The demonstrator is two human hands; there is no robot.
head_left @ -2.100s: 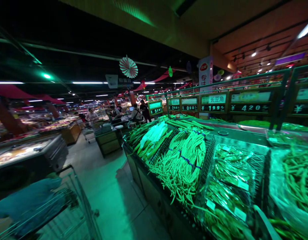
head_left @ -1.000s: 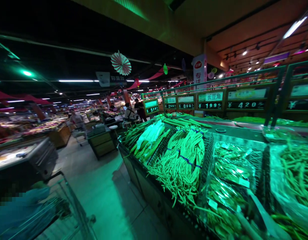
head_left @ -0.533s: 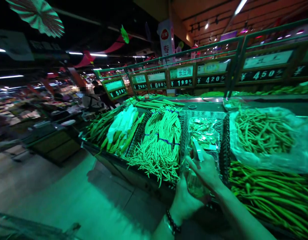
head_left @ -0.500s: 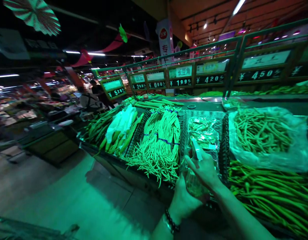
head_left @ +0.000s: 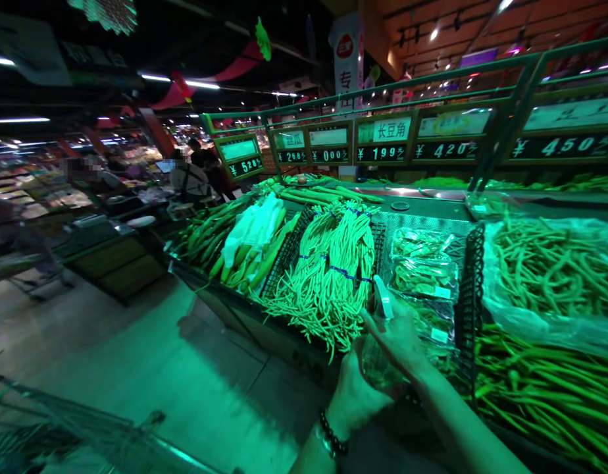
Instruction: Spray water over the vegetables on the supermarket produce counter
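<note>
"Where are the hands?"
"Left hand (head_left: 356,392) curls around a clear spray bottle (head_left: 376,361), right hand (head_left: 400,332) closes at its neck, near wrapped greens (head_left: 422,263) in a black basket (head_left: 468,309)."

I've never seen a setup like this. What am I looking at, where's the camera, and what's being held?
There's no machine here: a person is working bare-handed. Every picture comes from one camera worn on the head, looking forward and down. On the sloping produce stand lie long beans tied in bundles, with film-wrapped green packs on one side and long green vegetables on the other. The left hand grips the body of what looks like a clear spray bottle; the right hand holds its top.
</note>
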